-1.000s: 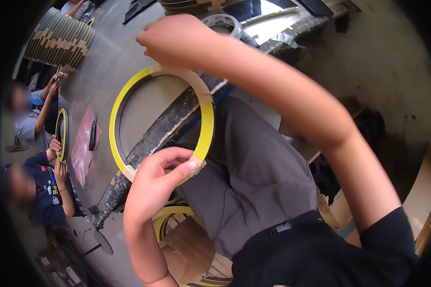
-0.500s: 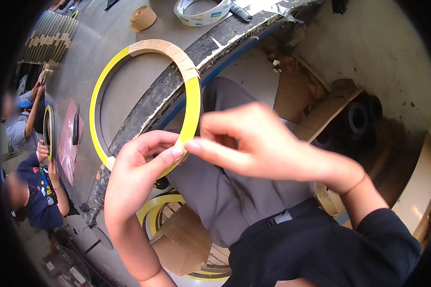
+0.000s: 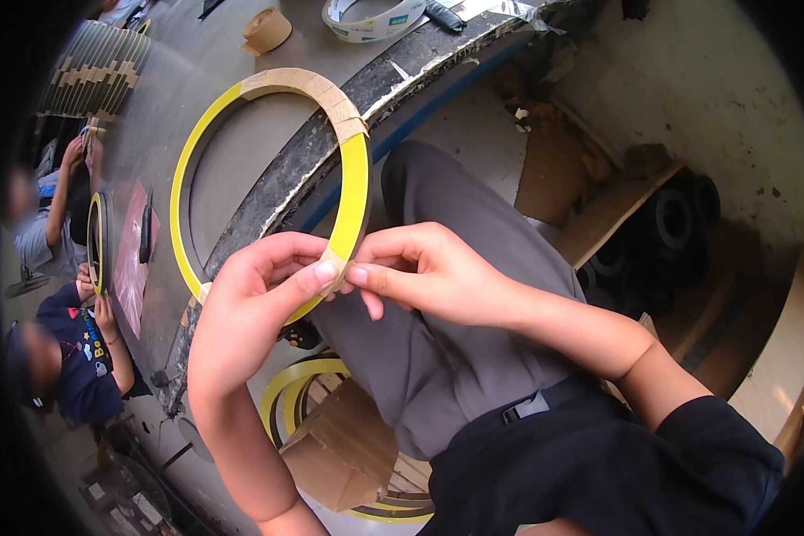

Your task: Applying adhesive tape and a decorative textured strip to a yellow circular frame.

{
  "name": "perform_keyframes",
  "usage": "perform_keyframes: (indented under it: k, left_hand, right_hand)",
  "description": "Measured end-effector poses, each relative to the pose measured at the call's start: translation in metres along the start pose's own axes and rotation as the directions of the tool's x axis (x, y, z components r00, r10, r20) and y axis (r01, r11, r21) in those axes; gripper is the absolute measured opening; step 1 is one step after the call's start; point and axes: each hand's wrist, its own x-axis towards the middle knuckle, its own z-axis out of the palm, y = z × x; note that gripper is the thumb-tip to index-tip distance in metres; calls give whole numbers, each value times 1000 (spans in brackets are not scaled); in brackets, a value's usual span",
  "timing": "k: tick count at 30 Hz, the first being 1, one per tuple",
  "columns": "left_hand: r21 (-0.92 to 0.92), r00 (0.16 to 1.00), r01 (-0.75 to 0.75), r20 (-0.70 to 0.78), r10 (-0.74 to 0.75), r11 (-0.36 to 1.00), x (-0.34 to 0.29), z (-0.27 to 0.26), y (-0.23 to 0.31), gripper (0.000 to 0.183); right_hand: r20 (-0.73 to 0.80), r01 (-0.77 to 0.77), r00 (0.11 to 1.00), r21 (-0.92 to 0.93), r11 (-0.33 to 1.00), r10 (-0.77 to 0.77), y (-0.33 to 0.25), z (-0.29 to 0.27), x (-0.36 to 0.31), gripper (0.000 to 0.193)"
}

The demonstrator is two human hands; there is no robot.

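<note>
A flat yellow ring (image 3: pixel 355 183) leans over the table edge, its near side in my hands. Tan paper tape (image 3: pixel 299 82) wraps its far upper part, and another tan patch shows on its lower left. My left hand (image 3: pixel 232 322) grips the ring's near side, thumb pressing a small tan tape piece (image 3: pixel 339 265) against it. Beside that thumb, my right hand (image 3: pixel 438 272) pinches the same tape piece between thumb and forefinger. How far the tape reaches behind the ring is hidden.
A tan tape roll (image 3: pixel 266 31) and a wider printed tape roll (image 3: pixel 375 27) stand on the grey table (image 3: pixel 174 85). More yellow rings (image 3: pixel 281 393) and cardboard (image 3: pixel 344 447) lie below. Co-workers sit at left, one holding a ring (image 3: pixel 96 237). Black rings (image 3: pixel 673 221) sit at right.
My right hand has dropped slightly and come in closer to the ring, its fingers now lower beside my left thumb. My left hand keeps its hold with little movement.
</note>
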Motion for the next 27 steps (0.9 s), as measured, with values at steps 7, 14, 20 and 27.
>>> perform_keyframes:
  k: [7, 14, 20, 27]
  left_hand:
    - [11, 1000, 24, -7, -24, 1000, -2, 0, 2, 30]
    - [32, 999, 47, -6, -47, 998, 0, -2, 2, 31]
    - [23, 999, 36, -11, -36, 999, 1, -2, 0, 32]
    - [21, 999, 37, -2, -37, 999, 1, -1, 0, 31]
  right_hand:
    - [-97, 147, 986, 131, 980, -135, 23, 14, 1, 18]
    - [-288, 258, 903, -234, 938, -320, 31, 25, -4, 13]
    - [-220, 365, 833, -471, 803, -507, 39, 20, 0, 6]
    - [-225, 402, 703, -657, 638, -674, 37, 23, 6, 4]
